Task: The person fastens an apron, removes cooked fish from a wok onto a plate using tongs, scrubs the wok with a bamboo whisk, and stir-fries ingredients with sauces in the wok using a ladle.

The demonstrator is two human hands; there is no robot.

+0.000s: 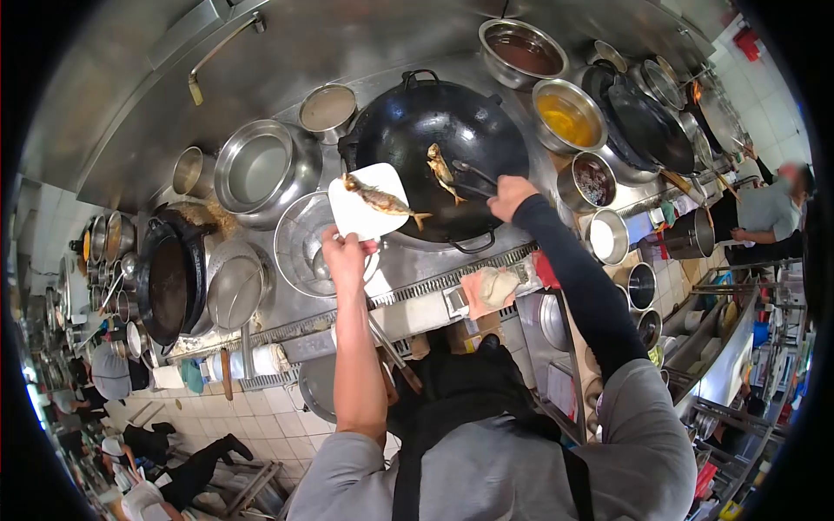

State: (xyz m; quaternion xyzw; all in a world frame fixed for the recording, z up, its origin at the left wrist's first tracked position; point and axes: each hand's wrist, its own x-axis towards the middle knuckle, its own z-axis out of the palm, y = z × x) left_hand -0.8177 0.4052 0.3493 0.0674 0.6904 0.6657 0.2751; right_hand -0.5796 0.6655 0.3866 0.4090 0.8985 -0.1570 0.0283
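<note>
My left hand (347, 259) grips the near edge of a white square plate (346, 224), which is over the rim of a large wire strainer (300, 247). On the plate lies a browned fish (379, 201), its tail sticking out past the right edge. My right hand (512, 198) is closed around dark metal tongs (477, 181) above a big black wok (391, 122). A second browned fish (441, 174) is at the tong tips, over the wok; whether the tongs pinch it or only touch it, I cannot tell.
Left of the wok stand a steel pot (254, 167) and a round ladle strainer (234, 286). At right are bowls of yellow liquid (569, 120) and dark red liquid (526, 50). Folded cloths (491, 288) lie on the front ledge. A co-worker (769, 213) stands far right.
</note>
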